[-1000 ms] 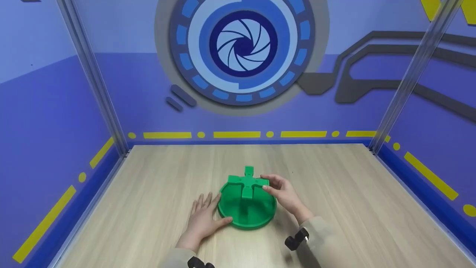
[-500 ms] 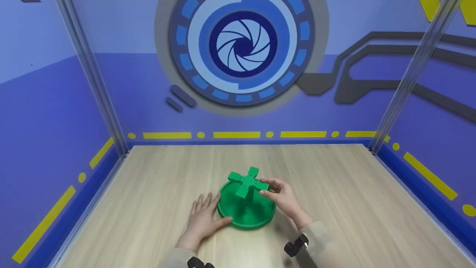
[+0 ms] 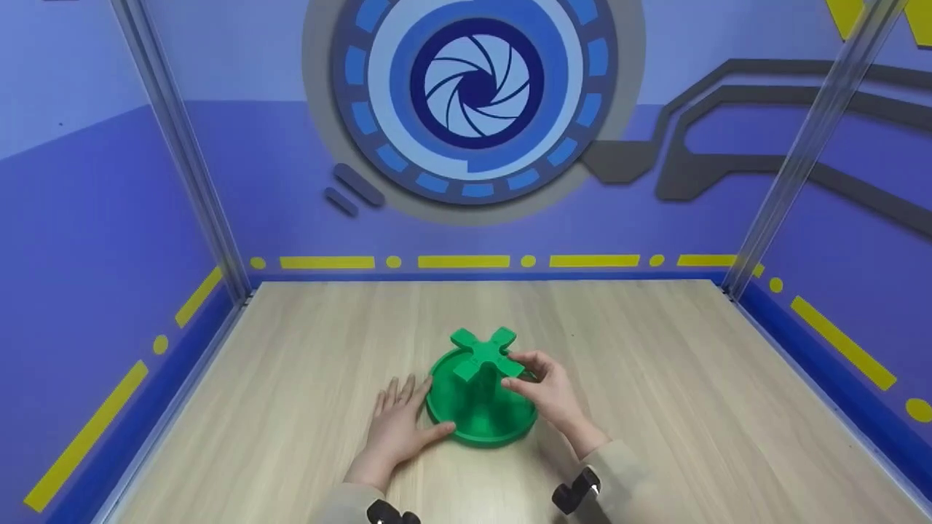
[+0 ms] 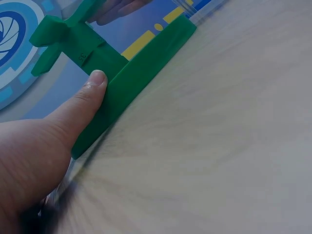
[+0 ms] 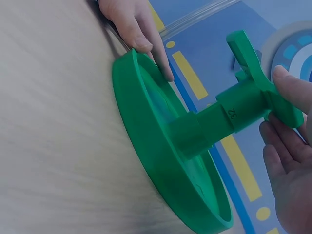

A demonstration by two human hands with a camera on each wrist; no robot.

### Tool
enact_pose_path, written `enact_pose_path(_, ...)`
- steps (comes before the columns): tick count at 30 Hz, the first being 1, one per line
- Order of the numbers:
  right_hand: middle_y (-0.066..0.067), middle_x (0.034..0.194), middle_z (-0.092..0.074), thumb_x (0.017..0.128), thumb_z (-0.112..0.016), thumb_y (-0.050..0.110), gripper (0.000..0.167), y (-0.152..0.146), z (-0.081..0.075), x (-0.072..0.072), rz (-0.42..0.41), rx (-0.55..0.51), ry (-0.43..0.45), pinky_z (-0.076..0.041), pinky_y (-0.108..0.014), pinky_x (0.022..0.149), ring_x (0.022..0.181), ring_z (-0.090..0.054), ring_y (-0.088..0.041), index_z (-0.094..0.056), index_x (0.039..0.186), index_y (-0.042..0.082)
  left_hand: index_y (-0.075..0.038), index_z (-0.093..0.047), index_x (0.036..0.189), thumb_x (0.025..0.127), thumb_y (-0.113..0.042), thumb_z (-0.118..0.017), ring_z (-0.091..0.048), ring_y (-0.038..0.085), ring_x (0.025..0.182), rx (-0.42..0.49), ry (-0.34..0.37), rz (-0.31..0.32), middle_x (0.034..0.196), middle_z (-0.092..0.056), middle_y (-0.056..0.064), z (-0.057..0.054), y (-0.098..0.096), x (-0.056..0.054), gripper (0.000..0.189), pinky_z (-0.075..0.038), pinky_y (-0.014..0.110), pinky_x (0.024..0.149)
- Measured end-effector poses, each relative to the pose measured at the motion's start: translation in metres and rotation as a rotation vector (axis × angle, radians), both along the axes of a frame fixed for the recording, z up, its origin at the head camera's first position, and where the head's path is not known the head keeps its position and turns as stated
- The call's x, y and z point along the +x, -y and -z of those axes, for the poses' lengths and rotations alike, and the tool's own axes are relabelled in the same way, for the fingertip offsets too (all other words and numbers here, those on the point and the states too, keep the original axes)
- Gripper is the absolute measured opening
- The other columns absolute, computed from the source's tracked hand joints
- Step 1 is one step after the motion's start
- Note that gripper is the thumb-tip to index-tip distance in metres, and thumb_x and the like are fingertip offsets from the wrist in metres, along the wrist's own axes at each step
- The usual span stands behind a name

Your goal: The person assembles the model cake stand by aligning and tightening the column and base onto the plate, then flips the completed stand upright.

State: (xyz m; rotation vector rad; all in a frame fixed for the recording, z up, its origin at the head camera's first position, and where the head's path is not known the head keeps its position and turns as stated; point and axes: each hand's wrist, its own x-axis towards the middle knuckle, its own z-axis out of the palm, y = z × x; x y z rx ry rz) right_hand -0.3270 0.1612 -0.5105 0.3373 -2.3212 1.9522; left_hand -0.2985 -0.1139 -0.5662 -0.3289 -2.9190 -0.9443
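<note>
A round green dish (image 3: 484, 426) with a raised rim lies on the table. From its middle rises a stepped green post (image 5: 214, 126), marked with small digits, topped by a four-armed green cross (image 3: 486, 352). My right hand (image 3: 550, 389) pinches the near right arm of this cross between thumb and fingers, seen close up in the right wrist view. At the dish's left side rests my left hand (image 3: 400, 433), fingers spread and fairly straight, the thumb against the rim. In the left wrist view, that thumb (image 4: 85, 100) touches the green rim.
The wood-grain table (image 3: 328, 349) is walled in at the back and both sides by blue printed panels (image 3: 277, 182). Metal posts (image 3: 196, 167) stand at the back corners. Black wrist devices (image 3: 577, 491) sit at both sleeves.
The cross has turned clockwise as seen from above, its arms now lying diagonally. My right hand has moved slightly left and towards me with it. The left hand stays in place.
</note>
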Motion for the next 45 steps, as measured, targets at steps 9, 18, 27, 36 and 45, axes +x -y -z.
enact_pose_path(9,-0.018,0.126,-0.070,0.083,-0.084,0.003,0.040,0.009,0.001,0.006,0.059,-0.013,-0.016,-0.056,-0.037,0.101,0.117,-0.064,-0.023,-0.067,0.118,-0.003,-0.016,-0.036,0.161,0.082,-0.076,-0.067,-0.014,0.052,0.157,-0.008,-0.001,-0.003,0.168,-0.028,0.024,0.000,0.000,-0.001,0.104,-0.009,0.066,0.128)
enact_pose_path(18,-0.018,0.125,-0.070,0.083,-0.085,0.006,0.039,0.013,0.003,0.010,0.084,-0.019,-0.036,-0.057,-0.043,0.103,0.117,-0.065,-0.024,-0.068,0.118,-0.002,-0.015,-0.036,0.161,0.082,-0.076,-0.066,-0.014,0.052,0.157,-0.014,-0.005,-0.002,0.168,-0.028,0.024,0.001,0.000,-0.001,0.105,-0.009,0.067,0.128)
enact_pose_path(27,-0.016,0.127,-0.069,0.083,-0.087,0.013,0.044,0.014,0.007,0.010,0.117,0.013,-0.002,-0.059,-0.036,0.099,0.113,-0.065,-0.024,-0.068,0.121,0.001,-0.015,-0.036,0.161,0.082,-0.076,-0.066,-0.014,0.052,0.157,-0.013,0.001,-0.004,0.167,-0.028,0.025,0.000,-0.001,0.000,0.104,-0.009,0.066,0.128)
enact_pose_path(36,-0.017,0.124,-0.069,0.082,-0.087,0.013,0.045,0.016,0.006,0.013,0.135,0.021,-0.014,-0.058,-0.043,0.101,0.110,-0.067,-0.021,-0.068,0.121,-0.001,-0.013,-0.036,0.161,0.081,-0.077,-0.067,-0.013,0.052,0.157,-0.018,0.010,-0.004,0.167,-0.028,0.026,0.000,-0.002,-0.001,0.107,-0.008,0.067,0.128)
enact_pose_path(45,-0.016,0.125,-0.069,0.083,-0.087,0.014,0.045,0.019,0.006,0.015,0.159,0.007,0.003,-0.058,-0.042,0.102,0.114,-0.067,-0.026,-0.068,0.122,0.001,-0.013,-0.037,0.160,0.080,-0.077,-0.068,-0.015,0.053,0.156,-0.030,-0.004,-0.005,0.167,-0.029,0.026,-0.001,-0.002,-0.001,0.107,-0.010,0.067,0.127)
